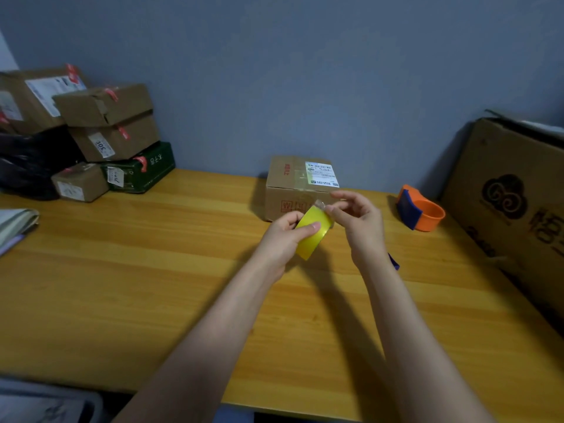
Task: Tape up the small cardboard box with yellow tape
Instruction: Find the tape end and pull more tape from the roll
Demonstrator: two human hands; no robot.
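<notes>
A small cardboard box (294, 184) with a white label on top stands at the back of the wooden table (152, 270), against the wall. Just in front of it, above the table, my left hand (282, 236) grips a roll of yellow tape (312, 236), thumb across its outer face. My right hand (357, 221) pinches the loose end of the tape at the roll's upper edge, the other fingers spread. The strip pulled free is very short.
An orange and blue tape dispenser (419, 210) lies to the right of the box. A large cardboard carton (515, 203) leans at the right edge. Stacked parcels (106, 129) and a black bag (27, 166) crowd the back left. Papers (15, 227) lie at the left.
</notes>
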